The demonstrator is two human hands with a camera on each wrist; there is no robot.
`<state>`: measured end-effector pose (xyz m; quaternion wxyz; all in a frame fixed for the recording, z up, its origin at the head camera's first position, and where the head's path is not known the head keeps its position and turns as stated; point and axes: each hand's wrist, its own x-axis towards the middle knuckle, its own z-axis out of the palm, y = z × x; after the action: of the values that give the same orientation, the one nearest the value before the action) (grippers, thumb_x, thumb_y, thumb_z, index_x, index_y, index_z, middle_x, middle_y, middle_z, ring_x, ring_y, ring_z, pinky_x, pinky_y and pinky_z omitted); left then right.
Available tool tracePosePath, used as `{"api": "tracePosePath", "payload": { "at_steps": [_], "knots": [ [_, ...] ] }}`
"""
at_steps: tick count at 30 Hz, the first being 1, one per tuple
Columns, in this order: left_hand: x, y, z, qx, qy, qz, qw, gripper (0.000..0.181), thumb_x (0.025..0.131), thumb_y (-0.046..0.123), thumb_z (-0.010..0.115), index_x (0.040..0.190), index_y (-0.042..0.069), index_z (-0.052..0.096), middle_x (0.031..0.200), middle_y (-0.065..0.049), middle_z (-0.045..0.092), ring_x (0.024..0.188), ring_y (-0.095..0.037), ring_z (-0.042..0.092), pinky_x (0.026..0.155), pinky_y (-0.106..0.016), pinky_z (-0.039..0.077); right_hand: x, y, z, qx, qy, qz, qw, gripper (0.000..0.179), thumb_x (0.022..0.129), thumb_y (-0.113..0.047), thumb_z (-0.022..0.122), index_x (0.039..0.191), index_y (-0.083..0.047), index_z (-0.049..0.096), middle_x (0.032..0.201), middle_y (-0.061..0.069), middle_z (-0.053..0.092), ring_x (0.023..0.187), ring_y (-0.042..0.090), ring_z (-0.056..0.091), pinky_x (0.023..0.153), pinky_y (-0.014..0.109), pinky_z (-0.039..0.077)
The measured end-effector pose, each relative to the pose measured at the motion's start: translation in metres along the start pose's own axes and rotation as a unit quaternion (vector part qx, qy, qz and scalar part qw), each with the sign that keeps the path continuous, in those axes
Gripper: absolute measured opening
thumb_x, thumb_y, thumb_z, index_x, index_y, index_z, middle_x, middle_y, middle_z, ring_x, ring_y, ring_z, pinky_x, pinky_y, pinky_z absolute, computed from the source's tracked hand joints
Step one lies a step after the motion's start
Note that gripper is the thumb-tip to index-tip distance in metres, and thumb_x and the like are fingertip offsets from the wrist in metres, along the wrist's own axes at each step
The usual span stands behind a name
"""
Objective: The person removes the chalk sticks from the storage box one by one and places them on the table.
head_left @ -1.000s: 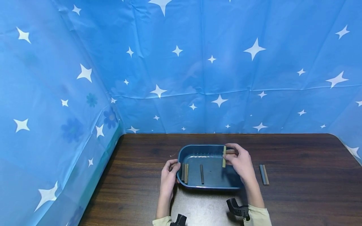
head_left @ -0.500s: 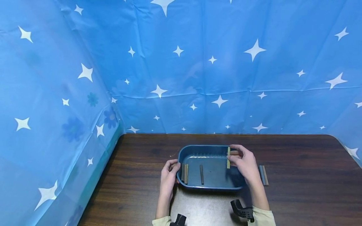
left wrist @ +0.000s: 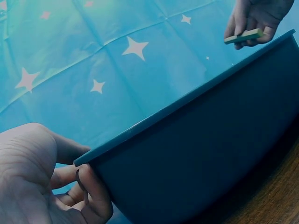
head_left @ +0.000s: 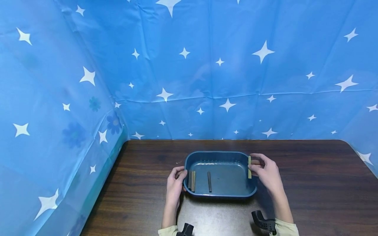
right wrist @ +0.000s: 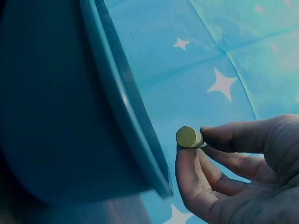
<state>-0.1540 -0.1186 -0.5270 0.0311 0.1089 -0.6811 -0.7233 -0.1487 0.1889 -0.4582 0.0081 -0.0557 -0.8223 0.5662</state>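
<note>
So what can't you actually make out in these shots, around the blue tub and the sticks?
- Head view: the right hand covers the table beside the tub, so any sticks lying there are hidden.
- Left wrist view: the tub wall hides its inside; the left hand is cut off by the edge.
- Right wrist view: only the end of the yellow stick shows; its length is hidden by fingers.

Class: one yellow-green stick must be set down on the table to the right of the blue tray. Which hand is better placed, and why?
Right hand: it already pinches the yellow-green stick at the tray's right rim. The left hand grips the left rim.
</note>
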Motion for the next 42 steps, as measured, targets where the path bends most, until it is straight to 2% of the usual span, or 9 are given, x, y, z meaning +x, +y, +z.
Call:
{"api": "tracePosePath", "payload": {
  "at_steps": [6,13,19,25,35,42],
  "knots": [
    [-0.001,0.003,0.001,-0.001,0.002,-0.003,1.0000,0.033,0.102,0.012,0.060,0.127,-0.009,0.058,0.102,-0.013,0.064,0.058,-0.012,0.047,0.047,-0.021,0.041,0.001,0.008,-0.010,-0.026,0.004,-0.006,0.9996,0.044,0.100,-0.004,0.063,0.141,0.009,0.054,0.122,0.031,0.065,0.099,0.031,0.071,0.079,0.039,0.062],
    [-0.001,0.003,0.002,-0.001,0.005,-0.011,0.9999,0.033,0.102,0.012,0.061,0.128,-0.008,0.058,0.104,-0.015,0.064,0.058,-0.011,0.047,0.047,-0.022,0.040,0.000,0.012,-0.021,-0.047,-0.001,-0.007,0.9989,0.044,0.099,-0.003,0.062,0.141,0.009,0.054,0.121,0.031,0.065,0.101,0.034,0.071,0.080,0.043,0.062],
    [0.000,0.002,0.002,-0.005,0.004,-0.011,0.9999,0.033,0.102,0.011,0.061,0.128,-0.009,0.058,0.104,-0.016,0.064,0.057,-0.012,0.047,0.048,-0.022,0.041,0.000,0.018,-0.030,-0.068,-0.010,-0.021,0.9974,0.043,0.100,-0.003,0.063,0.140,0.010,0.055,0.120,0.032,0.066,0.100,0.036,0.071,0.076,0.041,0.062],
    [0.000,0.001,0.001,-0.004,0.003,-0.015,0.9999,0.033,0.102,0.012,0.060,0.128,-0.008,0.058,0.104,-0.015,0.063,0.059,-0.012,0.047,0.048,-0.022,0.041,0.000,0.027,-0.038,-0.085,-0.023,-0.027,0.9957,0.043,0.100,-0.002,0.064,0.139,0.012,0.054,0.116,0.031,0.067,0.096,0.035,0.071,0.073,0.037,0.061],
    [-0.001,0.000,0.001,-0.001,0.000,-0.012,0.9999,0.035,0.103,0.014,0.061,0.129,-0.008,0.058,0.106,-0.015,0.063,0.062,-0.013,0.048,0.049,-0.022,0.042,-0.001,0.043,-0.057,-0.114,-0.025,-0.019,0.9930,0.043,0.099,-0.002,0.064,0.139,0.011,0.055,0.111,0.028,0.070,0.080,0.021,0.068,0.063,0.034,0.055],
    [-0.002,0.000,0.001,-0.004,0.001,-0.012,0.9999,0.034,0.102,0.014,0.061,0.129,-0.007,0.058,0.108,-0.016,0.064,0.062,-0.012,0.048,0.048,-0.022,0.041,-0.002,0.058,-0.072,-0.153,-0.009,-0.008,0.9882,0.043,0.100,-0.005,0.064,0.139,0.012,0.054,0.114,0.030,0.069,0.087,0.027,0.068,0.066,0.035,0.052]
  ]
}}
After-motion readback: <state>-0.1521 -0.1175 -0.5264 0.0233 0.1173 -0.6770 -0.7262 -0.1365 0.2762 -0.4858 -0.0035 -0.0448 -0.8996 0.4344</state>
